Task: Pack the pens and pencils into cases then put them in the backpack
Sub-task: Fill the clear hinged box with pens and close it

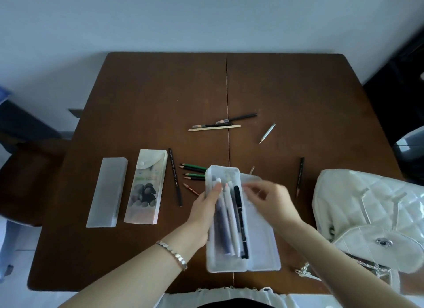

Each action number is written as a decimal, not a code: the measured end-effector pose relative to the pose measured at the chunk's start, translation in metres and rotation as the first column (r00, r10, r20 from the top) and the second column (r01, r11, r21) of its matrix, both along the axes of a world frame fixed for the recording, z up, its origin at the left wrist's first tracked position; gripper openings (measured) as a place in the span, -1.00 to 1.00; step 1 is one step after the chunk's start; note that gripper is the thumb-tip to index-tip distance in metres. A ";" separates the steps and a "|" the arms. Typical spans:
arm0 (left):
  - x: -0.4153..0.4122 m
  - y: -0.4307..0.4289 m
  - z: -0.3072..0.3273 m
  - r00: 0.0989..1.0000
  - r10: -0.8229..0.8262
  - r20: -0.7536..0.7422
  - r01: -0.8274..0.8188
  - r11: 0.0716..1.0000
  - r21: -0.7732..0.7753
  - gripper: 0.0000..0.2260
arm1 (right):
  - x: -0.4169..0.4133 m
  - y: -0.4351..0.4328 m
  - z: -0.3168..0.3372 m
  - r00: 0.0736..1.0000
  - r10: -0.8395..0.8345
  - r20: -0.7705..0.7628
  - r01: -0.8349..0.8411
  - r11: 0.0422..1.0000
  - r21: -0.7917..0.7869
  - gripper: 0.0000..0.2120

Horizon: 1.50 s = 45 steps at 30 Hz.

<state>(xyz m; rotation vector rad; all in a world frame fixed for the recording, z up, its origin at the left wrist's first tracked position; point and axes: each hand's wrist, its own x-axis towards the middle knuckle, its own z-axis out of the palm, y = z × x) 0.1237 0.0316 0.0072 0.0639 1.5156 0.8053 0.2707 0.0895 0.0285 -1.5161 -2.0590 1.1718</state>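
1. In the lower centre of the frame, a clear plastic case (pixel 231 261) is open, its lid folded out to the right. Several pens (pixel 229 216) lie lengthwise in its tray: one black, the others white and bluish.
2. The left hand (pixel 204 206) grips the case's left edge with the thumb laid over the pens. A silver link bracelet (pixel 174 253) circles that wrist.
3. The right hand (pixel 270 199) hovers over the lid near the pen tops with its fingers bent. It is blurred, and I cannot tell whether it holds anything.
4. At the right edge, a white quilted backpack (pixel 367 206) rests on the table, glossy, with a metal snap and a chain.
5. Left of centre, two more cases lie side by side: a plain frosted case (pixel 107 193) and a printed case (pixel 146 188) with a round snap flap.
6. Loose pencils (pixel 195 165) are scattered about. Green ones and a reddish one lie just left of the clear case, a long dark one beside the printed case, and a black one between the clear case and the backpack. A silver one and a small cluster lie nearer the middle of the frame.
7. The table (pixel 160 89) is smooth dark brown wood with a seam down its middle. A pale wall (pixel 206 16) fills the upper frame.
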 end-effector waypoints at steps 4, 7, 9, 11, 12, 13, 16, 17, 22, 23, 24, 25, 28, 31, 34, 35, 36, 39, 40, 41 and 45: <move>-0.023 -0.007 0.000 0.991 -0.083 -0.107 0.076 0.995 -0.067 -0.51 | 0.014 0.028 -0.037 0.949 -0.085 0.303 0.060 0.994 0.091 -0.72; -0.035 -0.013 0.001 0.983 -0.112 -0.144 0.100 0.991 -0.085 -0.46 | 0.009 0.032 -0.063 0.822 0.252 0.511 -0.267 0.963 -0.045 -0.57; -0.039 -0.016 0.001 0.986 -0.098 -0.135 0.087 0.993 -0.084 -0.44 | -0.001 0.031 -0.071 0.692 0.392 0.606 -0.448 0.891 -0.065 -0.54; -0.039 -0.018 0.005 0.989 -0.086 -0.118 0.077 0.994 -0.079 -0.44 | -0.010 0.034 -0.069 0.595 0.431 0.678 -0.541 0.839 -0.059 -0.57; -0.039 -0.019 0.005 0.991 -0.078 -0.113 0.071 0.995 -0.064 -0.44 | -0.012 0.037 -0.068 0.545 0.452 0.706 -0.588 0.806 -0.062 -0.60; -0.039 -0.020 0.006 0.992 -0.074 -0.106 0.069 0.996 -0.053 -0.44 | -0.012 0.041 -0.067 0.498 0.472 0.728 -0.629 0.774 -0.072 -0.62; -0.037 -0.022 0.009 0.992 -0.079 -0.103 0.076 0.997 -0.030 -0.43 | -0.006 0.053 -0.067 0.467 0.470 0.749 -0.659 0.750 -0.060 -0.56; -0.036 -0.022 0.008 0.992 -0.083 -0.100 0.081 0.996 -0.030 -0.43 | -0.005 0.057 -0.067 0.485 0.452 0.749 -0.649 0.759 -0.038 -0.52; -0.035 -0.016 0.009 0.988 -0.127 -0.092 0.124 0.992 -0.029 -0.47 | -0.006 0.070 -0.071 0.507 0.369 0.779 -0.598 0.801 0.010 -0.66; -0.035 -0.014 0.010 0.987 -0.127 -0.097 0.125 0.992 -0.027 -0.47 | -0.006 0.072 -0.072 0.495 0.366 0.788 -0.590 0.808 -0.005 -0.71; -0.035 -0.013 0.011 0.987 -0.123 -0.104 0.120 0.992 -0.030 -0.48 | -0.005 0.072 -0.073 0.476 0.369 0.799 -0.595 0.804 -0.017 -0.74; -0.035 -0.012 0.011 0.988 -0.109 -0.107 0.105 0.994 -0.041 -0.48 | -0.003 0.073 -0.074 0.450 0.378 0.809 -0.615 0.788 -0.026 -0.74; -0.037 -0.012 0.011 0.991 -0.087 -0.104 0.081 0.995 -0.060 -0.50 | 0.006 0.076 -0.070 0.419 0.397 0.816 -0.660 0.751 -0.027 -0.75; -0.038 -0.013 0.008 0.993 -0.072 -0.095 0.066 0.995 -0.072 -0.53 | 0.015 0.076 -0.053 0.626 0.303 0.718 -0.495 0.867 0.066 -0.84; -0.039 -0.011 0.006 0.997 -0.010 -0.075 0.004 0.996 -0.084 -0.57 | 0.017 0.066 -0.026 0.892 0.092 0.443 -0.173 0.974 0.146 -0.88; -0.039 -0.010 0.004 0.998 0.011 -0.069 -0.017 0.996 -0.083 -0.56 | 0.013 0.058 -0.015 0.952 0.034 0.304 -0.081 0.986 0.143 -0.89; -0.038 -0.008 0.004 0.997 0.037 -0.064 -0.042 0.996 -0.074 -0.53 | 0.009 0.050 -0.003 0.985 0.006 0.175 -0.027 0.993 0.118 -0.90; -0.033 -0.003 -0.005 0.995 0.082 -0.052 -0.084 0.996 -0.029 -0.18 | -0.014 0.013 0.024 0.996 0.086 -0.016 -0.085 0.996 0.019 -0.89; -0.030 -0.001 -0.009 0.994 0.097 -0.054 -0.097 0.995 -0.006 -0.11 | -0.021 0.000 0.027 0.990 0.141 -0.031 -0.140 0.990 0.020 -0.88; -0.027 0.002 -0.007 0.993 0.100 -0.070 -0.099 0.995 0.020 -0.12 | -0.028 -0.012 0.027 0.980 0.198 -0.028 -0.197 0.980 0.030 -0.86; -0.018 0.007 0.005 0.980 0.199 0.006 -0.198 0.977 0.074 -0.31 | -0.043 -0.040 0.019 0.963 0.269 -0.002 -0.268 0.962 0.056 -0.76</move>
